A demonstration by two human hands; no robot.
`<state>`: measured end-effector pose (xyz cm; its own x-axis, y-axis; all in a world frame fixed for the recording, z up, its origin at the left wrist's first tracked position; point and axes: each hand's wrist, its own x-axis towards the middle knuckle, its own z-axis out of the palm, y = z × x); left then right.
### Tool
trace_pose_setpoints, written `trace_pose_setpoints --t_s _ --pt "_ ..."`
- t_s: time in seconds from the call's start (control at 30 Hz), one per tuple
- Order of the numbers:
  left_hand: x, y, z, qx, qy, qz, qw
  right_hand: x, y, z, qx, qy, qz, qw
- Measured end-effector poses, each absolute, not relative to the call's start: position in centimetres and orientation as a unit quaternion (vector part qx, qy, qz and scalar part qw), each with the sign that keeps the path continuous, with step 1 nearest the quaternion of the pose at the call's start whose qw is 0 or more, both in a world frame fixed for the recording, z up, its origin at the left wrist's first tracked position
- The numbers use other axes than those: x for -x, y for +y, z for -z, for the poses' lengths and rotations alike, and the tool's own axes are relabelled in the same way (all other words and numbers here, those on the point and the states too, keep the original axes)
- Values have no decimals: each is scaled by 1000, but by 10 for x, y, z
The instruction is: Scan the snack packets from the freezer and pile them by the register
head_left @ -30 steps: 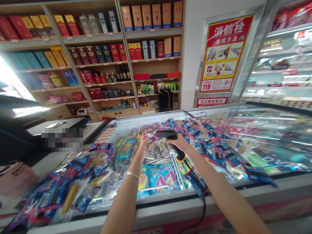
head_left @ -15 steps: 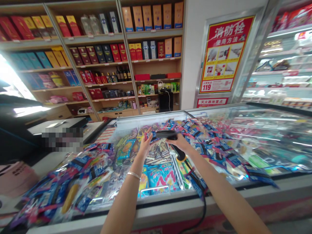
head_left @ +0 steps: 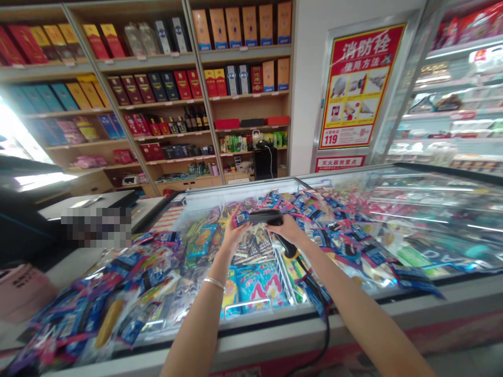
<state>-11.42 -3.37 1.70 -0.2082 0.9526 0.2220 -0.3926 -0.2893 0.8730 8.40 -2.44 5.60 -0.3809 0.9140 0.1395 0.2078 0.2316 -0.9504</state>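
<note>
The left hand (head_left: 233, 235), at the centre of the frame, is narrowly closed, its fingertips pinching a small blue-and-white plastic sachet (head_left: 242, 219) by one end. The right hand (head_left: 286, 230), just beside it, is wrapped around the grip of a black pistol-grip barcode scanner (head_left: 283, 242), whose head (head_left: 263, 216) lies almost level and close to the sachet, angled toward it. A thin gold bracelet (head_left: 214, 283) circles the left wrist. A black cable (head_left: 320, 314) drops from the scanner's base past the front edge of the chest freezer (head_left: 314, 327).

The sachet looks light, soft and slick, so it would probably flex and slide under a loose grip; its flat sealed end seems the surest place to pinch, leaving the printed face exposed. The scanner looks stiff and light enough for one hand, best held by its grip, though the cable may drag a little.

Many similar blue-and-pink packets lie heaped under the freezer's glass lid at centre right, and a loose mound of clear-wrapped packets (head_left: 106, 309) spreads across the lower left. Shelves of boxed liquor (head_left: 153, 86) fill the upper left, and a red-and-yellow fire hydrant instruction poster (head_left: 356, 86) hangs at upper right.
</note>
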Motion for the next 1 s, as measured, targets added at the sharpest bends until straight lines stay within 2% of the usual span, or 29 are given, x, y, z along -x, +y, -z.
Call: trace_pose_setpoints --t_s 0.57,1.0 --pt "114 -36 -20 -380 359 -690 500 -85 -23 -56 407 -683 -469 385" --pt "117 -29 -20 -304 373 -733 480 -81 -34 -65 414 -675 -486 371"
